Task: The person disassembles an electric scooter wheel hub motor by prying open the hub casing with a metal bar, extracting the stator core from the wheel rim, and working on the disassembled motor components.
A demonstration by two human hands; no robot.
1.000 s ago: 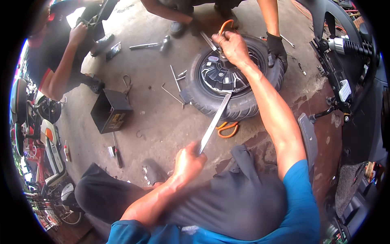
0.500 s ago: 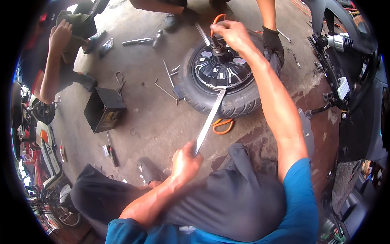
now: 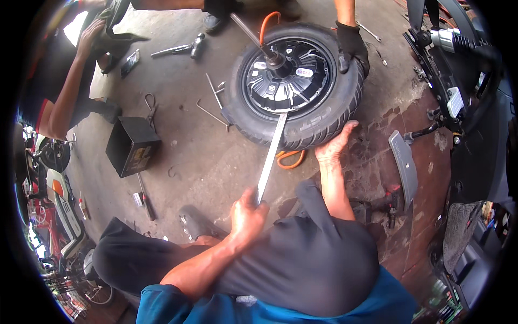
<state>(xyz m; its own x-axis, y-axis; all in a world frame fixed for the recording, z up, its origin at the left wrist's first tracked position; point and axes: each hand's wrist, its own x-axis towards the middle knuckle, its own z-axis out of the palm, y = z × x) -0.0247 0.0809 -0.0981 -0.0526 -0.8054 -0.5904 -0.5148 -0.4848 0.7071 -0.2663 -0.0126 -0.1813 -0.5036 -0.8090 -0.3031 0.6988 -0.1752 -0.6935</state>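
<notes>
My left hand point(image 3: 249, 217) is closed around a long flat silver tire lever point(image 3: 272, 157). The lever's far tip meets the near rim of a black hub-motor wheel point(image 3: 302, 131) lying on the floor. At the wheel's near right side, my right hand point(image 3: 335, 144) holds the tire from below, thumb out to the right and fingers hidden under the rubber. A dark socket with a metal bar point(image 3: 247, 33) sits on the hub's centre, and an orange cable point(image 3: 268, 24) rises behind it. Another person's black-gloved hand point(image 3: 353, 48) grips the tire's right side.
A hammer point(image 3: 197, 46), hex keys point(image 3: 212, 115), pliers point(image 3: 150, 110), a black open box point(image 3: 132, 147) and a screwdriver point(image 3: 147, 207) lie to the left. Another person point(image 3: 59, 102) is at far left. A scooter frame point(image 3: 440, 86) and a grey panel point(image 3: 403, 171) are on the right.
My right hand has left the orange cable above the hub and come down to the tire's near side. The socket bar now leans up to the left. My left hand keeps the lever at the rim.
</notes>
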